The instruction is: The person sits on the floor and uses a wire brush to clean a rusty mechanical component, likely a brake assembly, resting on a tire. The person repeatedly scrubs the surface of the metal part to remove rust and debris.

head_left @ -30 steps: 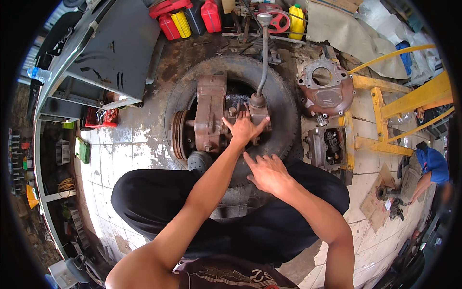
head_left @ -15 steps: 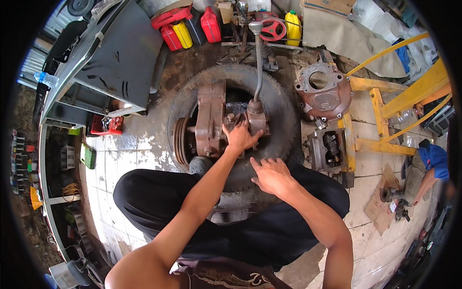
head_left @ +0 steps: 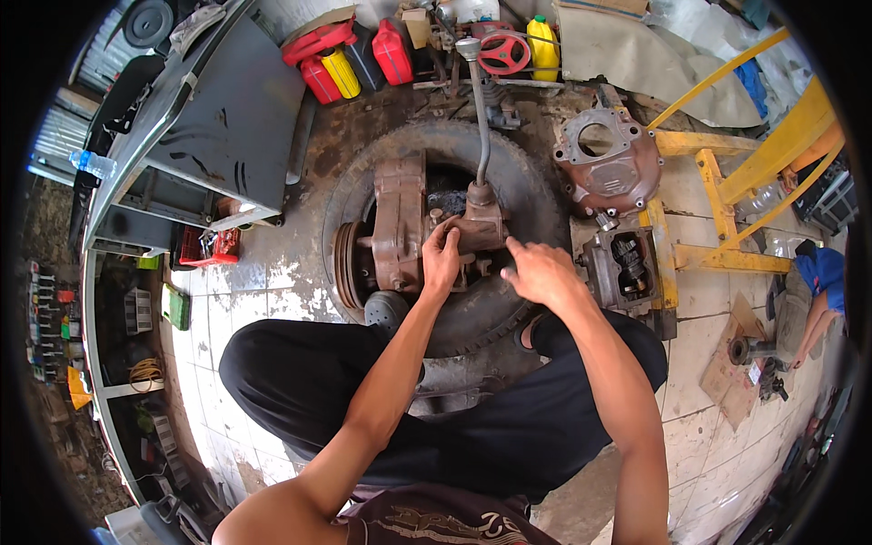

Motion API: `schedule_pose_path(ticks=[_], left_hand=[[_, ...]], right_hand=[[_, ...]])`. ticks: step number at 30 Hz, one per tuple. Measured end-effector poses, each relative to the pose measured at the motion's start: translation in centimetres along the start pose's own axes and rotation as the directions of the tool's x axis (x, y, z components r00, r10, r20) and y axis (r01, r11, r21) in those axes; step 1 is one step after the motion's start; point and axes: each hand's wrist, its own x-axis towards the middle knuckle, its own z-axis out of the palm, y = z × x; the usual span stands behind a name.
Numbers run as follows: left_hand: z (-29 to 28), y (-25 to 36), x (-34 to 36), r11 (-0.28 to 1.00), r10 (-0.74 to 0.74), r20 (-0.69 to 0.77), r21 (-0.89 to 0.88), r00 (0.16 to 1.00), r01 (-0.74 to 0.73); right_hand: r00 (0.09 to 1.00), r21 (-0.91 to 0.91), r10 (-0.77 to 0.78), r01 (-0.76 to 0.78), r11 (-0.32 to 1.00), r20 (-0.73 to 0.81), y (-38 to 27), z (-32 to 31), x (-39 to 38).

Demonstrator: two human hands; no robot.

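A brown gearbox assembly (head_left: 400, 209) with a pulley wheel (head_left: 349, 263) rests on a large tire (head_left: 531, 191) between my legs. A long lever (head_left: 482, 109) rises from its turret (head_left: 483, 207). My left hand (head_left: 441, 259) has its fingers curled in at the casting below the bolt beside the turret; what they grip is unclear. My right hand (head_left: 538, 271) reaches to the turret's lower right corner, index finger extended, fingers apart and holding nothing.
Right: a bell housing (head_left: 607, 173), opened gear case (head_left: 620, 272), yellow steel frame (head_left: 740, 259), cardboard with metal parts (head_left: 727, 372), and a person in blue (head_left: 822, 286). Left: grey metal cabinet (head_left: 195, 127), red toolbox (head_left: 209, 247). Jerrycans (head_left: 392, 50) line the back.
My left hand's spread fingers have drawn closed and shifted slightly down and left on the casting. My right hand has moved up and right to the turret's corner.
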Motion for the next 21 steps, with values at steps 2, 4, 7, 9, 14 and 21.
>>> schedule_pose_path(ticks=[2,4,7,9,14,21], left_hand=[[0.7,1.8,-0.6,0.992,0.0,0.112,-0.122,0.994,0.013],[1.4,3.7,-1.2,0.979,0.016,0.211,-0.202,0.977,0.028],[1.6,6.2,-2.0,0.965,0.041,0.326,-0.259,0.945,0.047],[1.3,7.2,-2.3,0.955,0.048,0.386,-0.288,0.921,0.071],[1.0,10.5,-3.0,0.956,0.098,0.463,-0.289,0.881,0.045],[0.8,9.9,-3.0,0.969,0.06,0.399,-0.243,0.915,0.043]], right_hand=[[0.988,0.083,0.052,-0.04,0.996,-0.146,1.3,-0.2,0.5],[0.948,0.186,0.078,-0.021,0.982,-0.308,2.5,0.0,1.1],[0.959,0.514,0.115,0.035,0.857,-0.258,2.8,-1.4,1.2],[0.983,0.713,0.091,0.052,0.699,-0.161,2.5,-2.5,0.9],[0.991,0.849,-0.005,0.118,0.515,-0.134,2.8,-3.1,0.6],[0.986,0.88,-0.019,0.157,0.447,-0.166,2.6,-3.6,0.1]])
